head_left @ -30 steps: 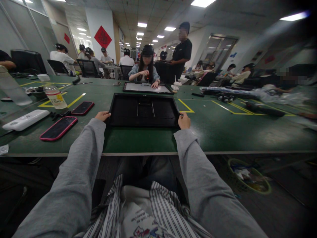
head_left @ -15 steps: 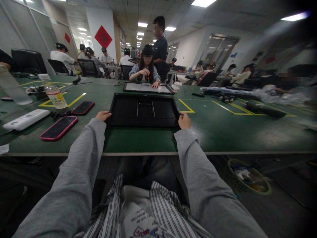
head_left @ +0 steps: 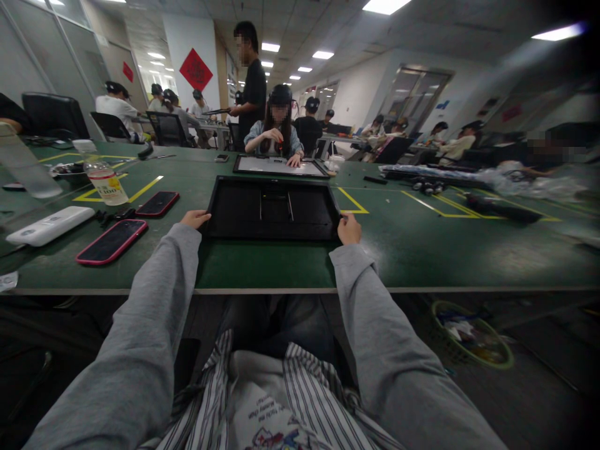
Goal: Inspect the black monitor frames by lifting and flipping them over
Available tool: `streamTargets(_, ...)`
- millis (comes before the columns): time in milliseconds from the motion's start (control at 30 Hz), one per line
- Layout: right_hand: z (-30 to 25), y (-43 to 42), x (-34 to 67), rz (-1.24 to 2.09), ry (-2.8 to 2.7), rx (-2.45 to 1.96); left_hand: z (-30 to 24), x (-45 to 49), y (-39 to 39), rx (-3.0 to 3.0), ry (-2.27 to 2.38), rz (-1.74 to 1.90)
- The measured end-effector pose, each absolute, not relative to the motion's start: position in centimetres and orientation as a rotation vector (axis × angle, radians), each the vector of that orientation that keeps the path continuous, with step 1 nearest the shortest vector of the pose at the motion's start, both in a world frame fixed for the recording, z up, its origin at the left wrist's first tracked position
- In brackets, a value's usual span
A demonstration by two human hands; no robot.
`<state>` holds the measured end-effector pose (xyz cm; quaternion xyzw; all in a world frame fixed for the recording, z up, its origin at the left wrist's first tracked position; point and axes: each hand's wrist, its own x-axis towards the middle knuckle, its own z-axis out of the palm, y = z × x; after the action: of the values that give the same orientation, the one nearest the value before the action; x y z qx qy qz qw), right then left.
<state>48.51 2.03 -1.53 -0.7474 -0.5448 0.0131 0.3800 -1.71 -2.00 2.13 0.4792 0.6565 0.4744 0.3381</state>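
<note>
A black, shallow rectangular panel with a raised rim, like a monitor's back cover [head_left: 234, 209], lies on the green table in front of me. Two thin upright strips and a recess show in its middle. My left hand [head_left: 195, 219] is closed on its left edge, thumb and fingers pinching the rim. On the opposite side my right hand [head_left: 349, 229] grips the right edge in the same way. Just beyond the panel is a flat screen panel [head_left: 281, 165] with a dark frame, where a co-worker's hands rest, one holding an orange-handled screwdriver [head_left: 281, 149].
On the left are two red-edged phones [head_left: 112, 242], a white device [head_left: 50, 225] and a drink bottle [head_left: 105, 178]. Plastic wrap [head_left: 529, 178] and dark parts [head_left: 429, 185] lie at right. A waste basket [head_left: 471, 334] stands on the floor beneath the table's right side.
My hands and the black cover stay where they were. In the background, a standing person has walked to the left, revealing a seated person behind the co-worker.
</note>
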Motion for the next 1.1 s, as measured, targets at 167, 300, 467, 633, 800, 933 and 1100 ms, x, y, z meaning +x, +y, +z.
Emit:
streamTargets(167, -1.7, 2.2, 48.6, 0.025, -1.391, -1.907, 2.1, -1.6, -2.0, 1.219, 1.737, 1.214)
streamTargets(300, -1.7, 2.2, 48.6, 0.017, -1.398, -1.904, 1.1, -2.3, -1.1, 1.228, 1.761, 1.227)
streamTargets(467, -1.7, 2.1, 48.5, 0.017, -1.407, -1.905, -0.4, -3.7, 0.6, 1.229, 1.754, 1.215)
streamTargets(633, -1.5, 1.8, 48.3, 0.012, -1.407, -1.912, -1.3, -4.4, 1.6, 1.229, 1.695, 1.239)
streamTargets(800, -1.5, 1.9, 48.4, 0.003, -1.405, -1.897, -1.6, -4.8, 1.9, 1.243, 1.703, 1.228)
streamTargets(933, -1.5, 1.9, 48.4, 0.009, -1.402, -1.901, -1.6, -4.8, 2.0, 1.258, 1.724, 1.229)
streamTargets(1100, -1.4, 1.9, 48.4, 0.024, -1.398, -1.902, -0.5, -4.0, 0.9, 1.262, 1.783, 1.244)
